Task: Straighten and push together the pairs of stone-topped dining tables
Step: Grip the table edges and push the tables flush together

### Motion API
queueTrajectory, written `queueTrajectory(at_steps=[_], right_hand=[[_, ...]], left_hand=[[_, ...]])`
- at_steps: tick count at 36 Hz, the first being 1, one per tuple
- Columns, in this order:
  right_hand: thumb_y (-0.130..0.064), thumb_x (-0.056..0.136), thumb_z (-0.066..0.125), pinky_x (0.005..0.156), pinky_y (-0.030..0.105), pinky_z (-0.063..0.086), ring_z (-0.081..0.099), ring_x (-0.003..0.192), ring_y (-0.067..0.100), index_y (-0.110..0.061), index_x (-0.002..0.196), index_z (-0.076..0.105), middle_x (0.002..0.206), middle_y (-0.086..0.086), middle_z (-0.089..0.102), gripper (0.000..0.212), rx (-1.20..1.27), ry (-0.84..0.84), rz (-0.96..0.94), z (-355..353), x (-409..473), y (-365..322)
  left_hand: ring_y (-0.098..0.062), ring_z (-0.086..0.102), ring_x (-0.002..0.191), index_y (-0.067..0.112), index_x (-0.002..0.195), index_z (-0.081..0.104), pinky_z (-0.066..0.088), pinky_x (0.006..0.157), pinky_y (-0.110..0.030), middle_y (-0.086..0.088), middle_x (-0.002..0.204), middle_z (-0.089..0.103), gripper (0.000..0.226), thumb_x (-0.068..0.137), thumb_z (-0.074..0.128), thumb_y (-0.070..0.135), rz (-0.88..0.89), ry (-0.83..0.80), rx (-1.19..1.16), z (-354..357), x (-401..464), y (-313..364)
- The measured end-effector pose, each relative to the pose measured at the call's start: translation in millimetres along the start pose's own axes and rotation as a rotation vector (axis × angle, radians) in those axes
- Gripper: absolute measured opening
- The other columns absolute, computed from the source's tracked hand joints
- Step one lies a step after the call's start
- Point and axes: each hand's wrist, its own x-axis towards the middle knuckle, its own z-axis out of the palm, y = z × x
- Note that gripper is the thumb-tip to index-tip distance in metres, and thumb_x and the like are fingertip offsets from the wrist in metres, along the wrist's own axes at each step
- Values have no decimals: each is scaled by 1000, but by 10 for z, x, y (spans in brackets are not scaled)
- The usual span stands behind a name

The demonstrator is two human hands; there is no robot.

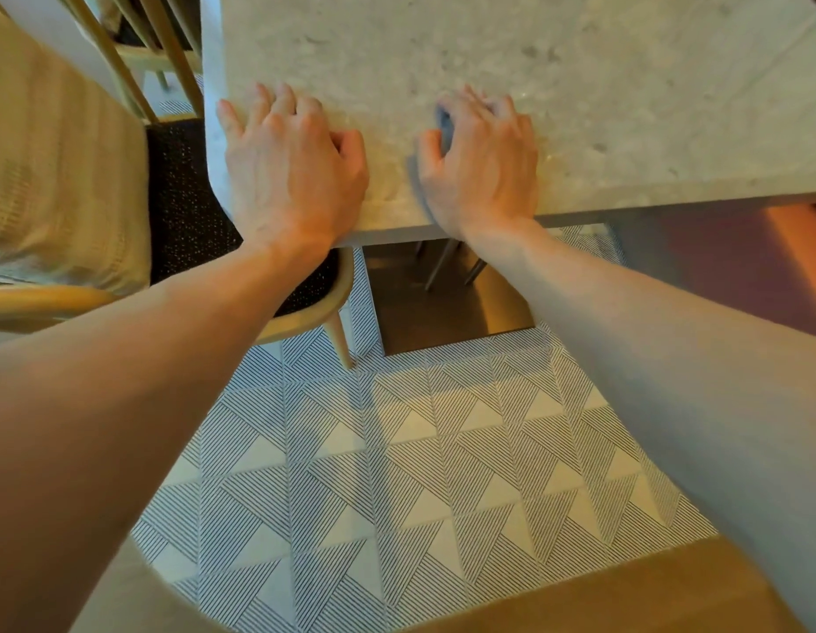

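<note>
Head view, from the left: a wooden chair (305,308) with a dark speckled seat stands tucked just beside the table's left edge, a pale cushion (63,175) resting on a chair further left. That closeness probably limits how far the table can swing that way.

The left hand (292,175) lies palm-down on the stone table top (579,84) close to its near-left corner, fingers spread flat and grasping nothing. Flat contact like this suits shoving a heavy slab rather than lifting it.

The right hand (484,162) rests on the same top just beside the near edge, fingers slightly arched, pressing rather than clutching; it too holds nothing. With both hands set apart along the edge, the person can likely steer the table's angle while pushing.

Below, the metal base plate (442,308) sits on the patterned floor tiles (397,450). At far right a faint seam (780,43) suggests a second top already touching, though I cannot tell for sure.
</note>
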Motion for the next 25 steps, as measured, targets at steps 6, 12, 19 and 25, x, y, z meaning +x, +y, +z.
queueTrajectory(at_steps=[6,12,19,25], right_hand=[[-37,90,36,98,33,37,54,117,19,-20,113,69,120,-2,68,43,3,27,2,31,41,-45],[-37,90,38,94,33,39,56,112,20,-20,106,70,112,0,69,40,33,84,21,91,106,-91],[-38,90,38,95,32,39,56,113,20,-19,108,70,111,-1,69,42,14,99,51,130,184,-148],[-37,90,35,95,30,37,54,114,18,-19,110,68,110,-3,65,42,-4,67,56,139,234,-181]], left_hand=[[-38,49,129,-1,111,66,30,113,-54,-20,130,62,55,90,30,35,20,0,14,16,74,-31],[-41,52,123,0,100,67,34,111,-54,-21,122,66,50,89,29,31,20,52,-24,13,160,-66],[-42,53,118,1,103,67,40,105,-58,-21,115,65,52,89,29,33,47,70,-68,-18,229,-91],[-42,54,109,1,96,65,43,100,-59,-22,107,63,52,87,26,34,72,86,-72,3,291,-137]])
